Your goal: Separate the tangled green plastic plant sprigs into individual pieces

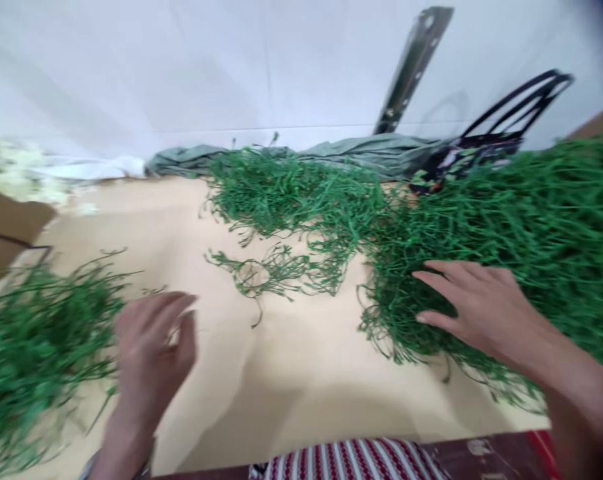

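Note:
My right hand (pixel 474 303) reaches over the large heap of green artificial stems (pixel 546 233) on the right, fingers spread and nothing visible in them. My left hand (pixel 154 343) is above the table at the left, a little blurred. Its fingers are bent, with a gap between thumb and forefinger, and I see nothing held. Just beside it lies a smaller pile of green stems (pixel 46 347). Between the hands a loose cluster of thin branched stems (pixel 271 270) rests flat on the table.
The pale tabletop (pixel 221 380) ends at a white wall (pixel 206 67). More green stems (pixel 291 190) lie along the back, by a grey-green cloth (pixel 371 153). A dark bag with black handles (pixel 481 150), a slotted metal bar (pixel 411 70), cream flowers (pixel 21 170) and a cardboard box (pixel 11 220) stand around.

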Demonstrator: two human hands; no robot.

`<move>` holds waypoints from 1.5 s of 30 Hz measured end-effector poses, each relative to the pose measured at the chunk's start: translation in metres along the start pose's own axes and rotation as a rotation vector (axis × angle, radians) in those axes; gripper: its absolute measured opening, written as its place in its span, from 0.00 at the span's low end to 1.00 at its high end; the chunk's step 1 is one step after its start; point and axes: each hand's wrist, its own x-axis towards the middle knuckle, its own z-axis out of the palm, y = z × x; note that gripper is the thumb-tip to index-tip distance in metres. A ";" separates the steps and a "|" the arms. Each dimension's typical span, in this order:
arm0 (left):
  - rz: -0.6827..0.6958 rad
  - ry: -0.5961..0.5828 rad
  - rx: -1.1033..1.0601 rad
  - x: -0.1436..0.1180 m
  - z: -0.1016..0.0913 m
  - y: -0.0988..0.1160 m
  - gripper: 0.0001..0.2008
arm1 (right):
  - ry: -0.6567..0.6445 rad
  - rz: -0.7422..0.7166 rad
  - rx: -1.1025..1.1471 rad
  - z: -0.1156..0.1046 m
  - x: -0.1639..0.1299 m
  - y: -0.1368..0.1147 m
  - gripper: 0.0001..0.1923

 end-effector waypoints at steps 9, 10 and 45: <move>0.105 -0.584 0.245 0.026 0.079 0.020 0.08 | 0.246 -0.085 0.031 -0.002 0.006 -0.003 0.18; 0.094 -0.592 0.253 0.027 0.083 0.018 0.06 | 0.292 -0.081 0.040 -0.005 0.008 -0.005 0.16; -0.106 -0.400 -0.058 0.004 0.059 0.007 0.09 | -0.025 -0.382 0.574 0.018 0.063 -0.163 0.08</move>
